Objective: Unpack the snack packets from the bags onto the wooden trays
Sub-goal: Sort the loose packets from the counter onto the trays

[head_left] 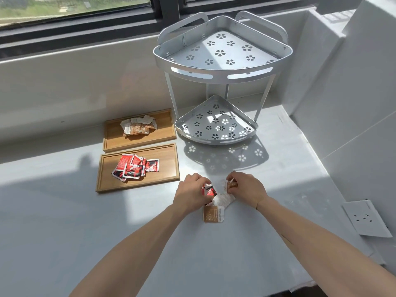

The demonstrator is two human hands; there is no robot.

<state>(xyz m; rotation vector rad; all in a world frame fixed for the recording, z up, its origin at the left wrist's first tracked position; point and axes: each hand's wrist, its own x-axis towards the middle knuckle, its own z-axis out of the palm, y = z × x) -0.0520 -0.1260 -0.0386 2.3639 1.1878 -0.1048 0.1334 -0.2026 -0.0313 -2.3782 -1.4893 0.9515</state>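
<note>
Two wooden trays lie side by side at the left. The far tray (162, 133) holds a heap of brown-and-white packets (138, 126). The near tray (169, 168) holds a heap of red packets (134, 167). In front of me a small pile of mixed packets (222, 200) lies on the counter, with one brown packet (213, 214) at its near edge. My left hand (190, 195) grips a red packet (209, 190) from the pile. My right hand (246, 187) pinches a brown packet (232, 185). No bag is visible.
A white two-tier metal corner rack (216, 123) with flower cut-outs stands behind the pile, right of the trays. A window runs along the back. A white wall rises at the right, with a socket plate (364, 218) lying near the counter's right edge.
</note>
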